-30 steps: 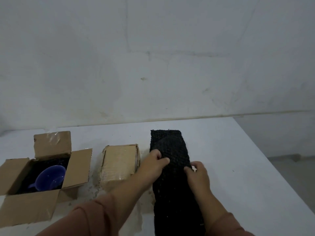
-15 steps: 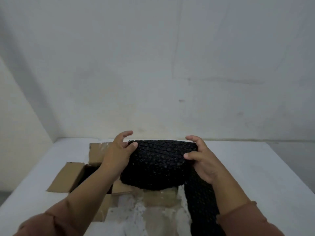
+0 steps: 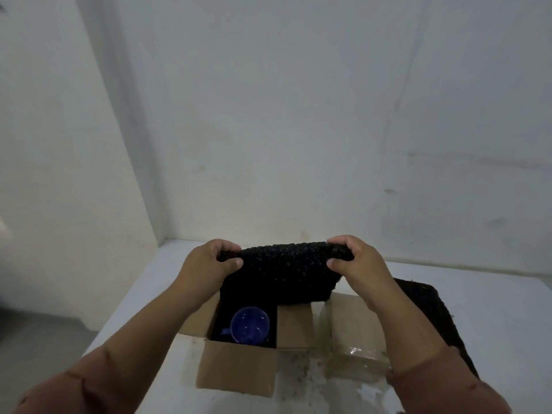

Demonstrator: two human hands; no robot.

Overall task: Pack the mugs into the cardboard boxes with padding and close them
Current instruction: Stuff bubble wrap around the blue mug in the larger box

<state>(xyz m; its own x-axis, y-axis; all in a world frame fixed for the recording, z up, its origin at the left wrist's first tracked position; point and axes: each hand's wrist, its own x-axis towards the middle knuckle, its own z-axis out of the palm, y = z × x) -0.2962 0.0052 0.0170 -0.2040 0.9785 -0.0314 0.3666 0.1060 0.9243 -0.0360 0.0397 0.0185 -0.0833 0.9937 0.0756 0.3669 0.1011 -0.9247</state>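
Note:
A black bubble-wrap sheet (image 3: pixel 280 273) hangs in the air above an open cardboard box (image 3: pixel 236 372). My left hand (image 3: pixel 206 264) grips its top left corner and my right hand (image 3: pixel 358 261) grips its top right corner. Inside the box a blue mug (image 3: pixel 250 324) lies on dark padding, its opening facing up and its handle to the left. The sheet's lower edge hides the far part of the box. A second cardboard box (image 3: pixel 355 333), closed and taped, stands just right of the open one, partly behind my right forearm.
More black bubble wrap (image 3: pixel 427 309) lies flat on the white table (image 3: pixel 493 324) to the right of the closed box. The table meets white walls at the back and left; its left edge drops to a grey floor (image 3: pixel 38 339).
Both hands lifted the black sheet off the table and carried it left, so it now hangs over the open box. The view has turned left as well.

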